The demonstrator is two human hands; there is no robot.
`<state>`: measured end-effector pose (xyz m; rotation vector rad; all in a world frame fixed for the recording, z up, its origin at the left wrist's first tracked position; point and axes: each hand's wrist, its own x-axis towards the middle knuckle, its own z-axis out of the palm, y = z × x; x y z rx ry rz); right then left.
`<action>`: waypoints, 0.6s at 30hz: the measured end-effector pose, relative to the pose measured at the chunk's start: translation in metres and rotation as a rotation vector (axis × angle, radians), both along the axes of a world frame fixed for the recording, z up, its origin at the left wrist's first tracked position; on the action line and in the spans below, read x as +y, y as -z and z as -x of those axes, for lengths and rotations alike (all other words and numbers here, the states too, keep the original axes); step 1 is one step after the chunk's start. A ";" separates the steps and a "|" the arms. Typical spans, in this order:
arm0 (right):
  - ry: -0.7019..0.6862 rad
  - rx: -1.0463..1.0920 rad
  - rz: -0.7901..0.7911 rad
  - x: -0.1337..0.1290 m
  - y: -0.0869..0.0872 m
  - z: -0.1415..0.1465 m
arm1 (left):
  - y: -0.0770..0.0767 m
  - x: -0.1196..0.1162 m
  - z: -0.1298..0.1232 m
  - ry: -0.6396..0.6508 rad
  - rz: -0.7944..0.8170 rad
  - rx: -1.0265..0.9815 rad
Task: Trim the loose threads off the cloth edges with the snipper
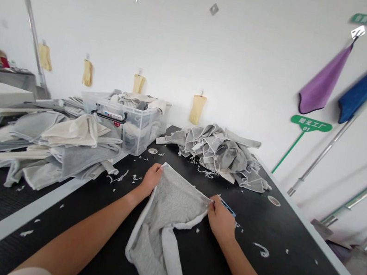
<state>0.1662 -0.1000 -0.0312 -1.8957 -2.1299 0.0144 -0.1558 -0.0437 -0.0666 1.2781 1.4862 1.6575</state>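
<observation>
A grey cloth (172,201) with white edging hangs partly folded over the black table, stretched between my two hands. My left hand (151,179) pinches its upper left corner. The right corner is gripped by my right hand (222,217). A thin blue tool (227,207) shows beside the right hand's fingers; how it is held cannot be made out. The cloth's lower part droops toward me, with one folded strip pointing down.
Grey and white cloths lie in a pile (73,142) on the left and another pile (223,153) at the back. A clear bin (138,132) holds more cloths. Thread scraps dot the black table (228,267). Gloves and towels hang on the wall.
</observation>
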 end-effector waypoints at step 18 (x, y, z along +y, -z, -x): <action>0.042 0.057 0.000 0.005 0.006 -0.004 | -0.012 -0.007 -0.007 0.085 0.047 -0.410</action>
